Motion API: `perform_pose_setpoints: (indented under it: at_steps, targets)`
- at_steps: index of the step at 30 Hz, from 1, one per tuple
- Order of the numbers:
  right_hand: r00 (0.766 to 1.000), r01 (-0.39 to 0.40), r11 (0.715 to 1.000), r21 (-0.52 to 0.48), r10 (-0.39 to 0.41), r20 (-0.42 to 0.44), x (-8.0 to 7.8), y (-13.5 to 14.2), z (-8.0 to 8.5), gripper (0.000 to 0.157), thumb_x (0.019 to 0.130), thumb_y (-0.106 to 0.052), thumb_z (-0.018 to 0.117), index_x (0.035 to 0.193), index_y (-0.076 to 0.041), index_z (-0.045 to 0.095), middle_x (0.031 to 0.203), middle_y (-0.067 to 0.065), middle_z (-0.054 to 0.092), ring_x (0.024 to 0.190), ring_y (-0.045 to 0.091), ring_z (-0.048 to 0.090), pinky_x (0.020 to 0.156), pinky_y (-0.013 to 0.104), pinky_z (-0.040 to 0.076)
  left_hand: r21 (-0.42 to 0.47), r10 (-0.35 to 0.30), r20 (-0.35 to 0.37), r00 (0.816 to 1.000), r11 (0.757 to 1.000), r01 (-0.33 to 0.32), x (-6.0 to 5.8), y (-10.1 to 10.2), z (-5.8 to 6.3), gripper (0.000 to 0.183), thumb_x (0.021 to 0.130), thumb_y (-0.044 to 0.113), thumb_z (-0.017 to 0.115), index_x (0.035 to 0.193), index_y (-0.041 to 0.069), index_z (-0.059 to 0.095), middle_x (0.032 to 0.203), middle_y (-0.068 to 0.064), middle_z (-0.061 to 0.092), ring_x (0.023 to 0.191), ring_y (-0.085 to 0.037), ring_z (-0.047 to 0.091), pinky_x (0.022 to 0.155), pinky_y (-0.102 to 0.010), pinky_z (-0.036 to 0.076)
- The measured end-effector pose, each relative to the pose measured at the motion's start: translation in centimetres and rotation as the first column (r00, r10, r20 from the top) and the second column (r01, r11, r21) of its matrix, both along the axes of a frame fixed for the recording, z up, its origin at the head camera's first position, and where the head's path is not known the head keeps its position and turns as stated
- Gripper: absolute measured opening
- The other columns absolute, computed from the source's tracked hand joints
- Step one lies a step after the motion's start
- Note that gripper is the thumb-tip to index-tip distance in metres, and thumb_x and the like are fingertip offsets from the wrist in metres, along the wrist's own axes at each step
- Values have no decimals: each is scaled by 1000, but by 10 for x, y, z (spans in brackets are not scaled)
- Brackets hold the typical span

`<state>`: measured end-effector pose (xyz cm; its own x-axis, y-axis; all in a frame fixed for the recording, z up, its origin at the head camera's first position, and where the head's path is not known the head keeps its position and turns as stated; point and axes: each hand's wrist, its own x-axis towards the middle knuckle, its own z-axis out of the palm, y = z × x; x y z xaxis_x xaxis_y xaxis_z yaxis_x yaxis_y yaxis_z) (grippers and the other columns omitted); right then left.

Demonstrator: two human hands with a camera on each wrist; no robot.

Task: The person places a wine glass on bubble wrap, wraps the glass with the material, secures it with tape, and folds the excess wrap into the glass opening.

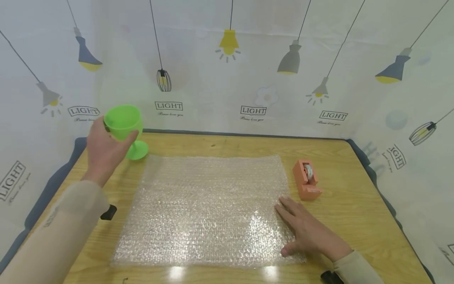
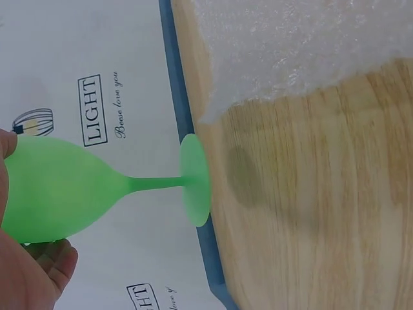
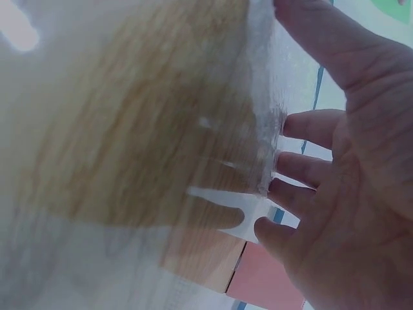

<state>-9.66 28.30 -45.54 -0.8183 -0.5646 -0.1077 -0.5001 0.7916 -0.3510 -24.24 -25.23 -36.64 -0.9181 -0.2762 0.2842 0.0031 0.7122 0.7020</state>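
Currently the left hand's fingers (image 1: pixel 130 139) are curled round the goblet (image 1: pixel 122 123), apparently clear of the worktop (image 1: pixel 354 189) by the wrap's (image 1: pixel 209 205) far left corner. The right hand (image 1: pixel 312 232), fingers spread, touches the wrap's right edge near the dispenser (image 1: pixel 306 179); a loose grip could drop the goblet, a sideways push ruck the wrap.

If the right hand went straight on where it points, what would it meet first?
Likely the bubble wrap; the right hand is at its right edge, though exact contact is unclear.
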Motion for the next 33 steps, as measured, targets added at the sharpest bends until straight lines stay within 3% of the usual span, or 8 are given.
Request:
perform_pose_setpoints:
  at_steps: [15,26,33]
  targets:
    - [1000,8,1000,-9,-8,16,2,0,0,127,64,-73,78,156,5,37,163,31,24,148,54,25,116,68,30,-37,-62,-67,996,998,59,27,4,10,87,90,45,76,153,2,36,136,-22,53,121,-37,51,98,-57,44]
    - [998,25,1000,-3,-24,58,1,0,0,127,65,-73,79,158,2,35,166,28,21,151,52,22,117,67,29,-123,-131,-110,985,985,118,41,9,1,75,87,39,82,140,-2,48,121,-19,58,109,-36,54,87,-47,43]
    - [998,21,1000,-13,-20,63,1,0,0,126,66,-73,78,158,2,35,167,27,21,151,51,22,116,67,31,-131,-173,-98,980,978,159,51,13,-5,77,85,34,85,141,-1,46,122,-19,56,107,-35,54,82,-46,43]
